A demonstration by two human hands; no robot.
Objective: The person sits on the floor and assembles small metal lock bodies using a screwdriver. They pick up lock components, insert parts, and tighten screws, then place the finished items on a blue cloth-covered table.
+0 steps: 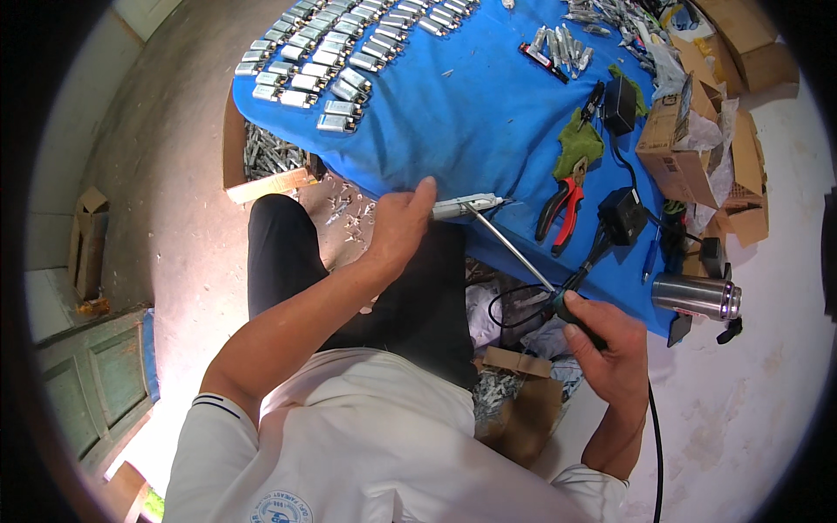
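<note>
My left hand (403,225) grips one end of a slim white and silver casing (460,206) at the near edge of the blue-covered table. Thin wires stick out of the casing's far end. My right hand (608,342) is closed around the dark handle of a long metal-shafted tool (516,253). The shaft slants up to the left, and its tip meets the casing. Whether the tool is a screwdriver or a soldering iron, I cannot tell. Red-and-black pliers (562,209) lie right of the casing, against a green cloth (577,144).
Rows of flat silver cells (324,71) cover the table's far left. Slim silver pieces (567,50) lie at the far right. Black adapters (621,216) with cables, a steel flask (696,296) and cardboard boxes (676,148) line the right side. An open scrap box (270,183) stands at left.
</note>
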